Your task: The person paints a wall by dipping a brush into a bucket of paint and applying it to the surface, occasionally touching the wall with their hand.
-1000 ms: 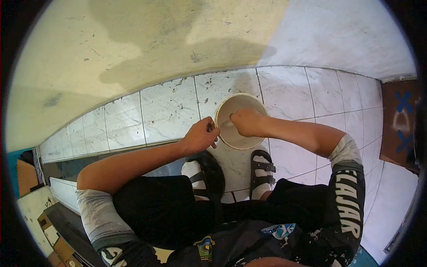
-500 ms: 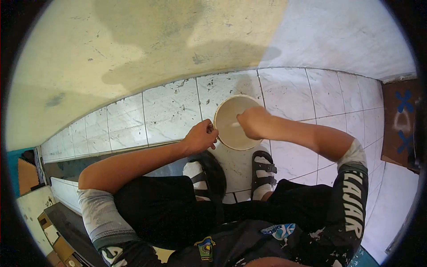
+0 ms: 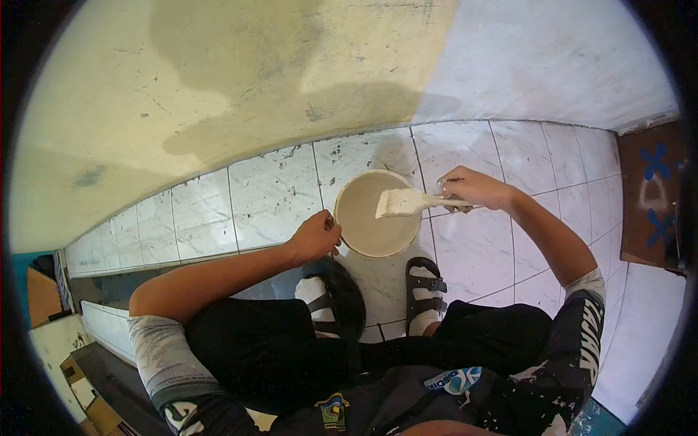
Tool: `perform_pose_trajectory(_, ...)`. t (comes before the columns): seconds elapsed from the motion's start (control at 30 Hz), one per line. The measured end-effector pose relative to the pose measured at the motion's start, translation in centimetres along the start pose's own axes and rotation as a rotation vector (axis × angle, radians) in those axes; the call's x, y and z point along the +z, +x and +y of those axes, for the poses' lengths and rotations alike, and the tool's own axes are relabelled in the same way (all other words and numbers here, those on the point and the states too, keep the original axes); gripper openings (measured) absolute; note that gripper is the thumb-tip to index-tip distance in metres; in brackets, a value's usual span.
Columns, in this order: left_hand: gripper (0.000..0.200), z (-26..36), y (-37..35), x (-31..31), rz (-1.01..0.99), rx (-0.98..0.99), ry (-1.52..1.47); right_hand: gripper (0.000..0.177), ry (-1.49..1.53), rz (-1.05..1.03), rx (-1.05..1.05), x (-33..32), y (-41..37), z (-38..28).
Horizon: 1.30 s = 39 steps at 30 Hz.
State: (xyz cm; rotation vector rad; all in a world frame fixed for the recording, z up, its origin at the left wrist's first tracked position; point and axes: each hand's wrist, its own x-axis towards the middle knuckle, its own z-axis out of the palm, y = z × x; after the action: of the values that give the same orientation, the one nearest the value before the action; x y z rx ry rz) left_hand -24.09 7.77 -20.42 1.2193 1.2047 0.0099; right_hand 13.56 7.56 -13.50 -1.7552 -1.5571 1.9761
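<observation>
A round whitish bucket (image 3: pixel 363 232) stands on the tiled floor in front of my feet. My right hand (image 3: pixel 469 190) is wrapped round the handle of a paint brush (image 3: pixel 400 203), whose pale, paint-covered bristles point left over the bucket's opening. My left hand (image 3: pixel 317 236) is at the bucket's left rim, with its fingers curled against the edge.
Ahead rises a wall (image 3: pixel 240 80), yellow on the left and whitish on the right. White tiles (image 3: pixel 273 196) with dark specks run along its foot. A brown board (image 3: pixel 651 196) with blue crosses stands at the right. My sandalled feet are just behind the bucket.
My right hand has moved right and out from over the bucket, turning so the brush now shows. My left hand stays at the rim; the bucket appears slightly lower and further left.
</observation>
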Motion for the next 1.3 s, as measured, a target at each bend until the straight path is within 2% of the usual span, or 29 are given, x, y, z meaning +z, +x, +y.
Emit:
perform_pose_trajectory(0.07,0.03,0.6,-0.1,-0.1,-0.024,-0.052,0.035,0.022,0.09,-0.006,0.042,0.3,0.0,1.0)
perform_pose_trajectory(0.33,0.034,0.4,0.4,-0.5,0.0,-0.05,0.146,0.017,0.412,0.049,-0.216,0.8,-0.3,2.3)
perform_pose_trajectory(0.47,0.033,1.1,-0.3,-1.1,0.008,-0.062,0.279,0.016,0.511,0.107,-0.263,0.7,0.1,2.3)
perform_pose_trajectory(0.63,0.031,-1.0,-1.8,-3.4,0.108,-0.038,0.282,0.015,0.632,0.313,-0.33,1.3,1.6,3.2)
perform_pose_trajectory(0.67,0.031,-1.7,-2.0,-3.9,0.105,-0.036,0.283,0.015,0.633,0.316,-0.329,1.5,2.3,3.6)
perform_pose_trajectory(0.73,0.028,-2.7,-2.7,-4.8,0.102,-0.007,0.237,0.015,0.626,0.528,-0.248,2.3,4.6,5.2)
perform_pose_trajectory(0.77,0.028,-3.1,-2.9,-4.8,0.098,-0.014,0.235,0.015,0.629,0.524,-0.24,2.6,6.1,6.0)
perform_pose_trajectory(0.83,0.027,-3.2,-3.8,-4.7,0.135,-0.015,0.247,0.015,0.606,0.684,-0.174,3.4,9.8,8.4)
perform_pose_trajectory(0.87,0.027,-3.3,-4.1,-4.7,0.132,-0.019,0.247,0.015,0.609,0.683,-0.17,4.4,11.8,9.6)
perform_pose_trajectory(0.93,0.027,-3.7,-4.3,-4.6,0.126,-0.005,0.189,0.018,0.588,0.885,-0.156,6.2,15.3,10.8)
perform_pose_trajectory(0.97,0.027,-4.0,-4.3,-4.7,0.126,-0.006,0.18,0.018,0.58,0.882,-0.153,6.7,16.7,11.1)
perform_pose_trajectory(1.03,0.027,-4.3,-4.2,-4.9,0.108,0.029,0.19,0.014,0.81,0.921,-0.139,7.3,19.4,11.6)
perform_pose_trajectory(1.07,0.027,-4.1,-4.0,-5.0,0.11,0.028,0.19,0.014,0.721,0.967,-0.184,7.1,21.0,12.3)
perform_pose_trajectory(1.2,0.027,-3.3,-3.7,-5.5,0.06,-0.016,0.241,0.015,0.705,1.051,-0.163,7.2,23.6,12.1)
perform_pose_trajectory(1.3,0.027,-3.4,-3.6,-5.7,0.046,-0.014,0.212,0.016,0.687,1.061,-0.072,7.0,25.3,12.6)
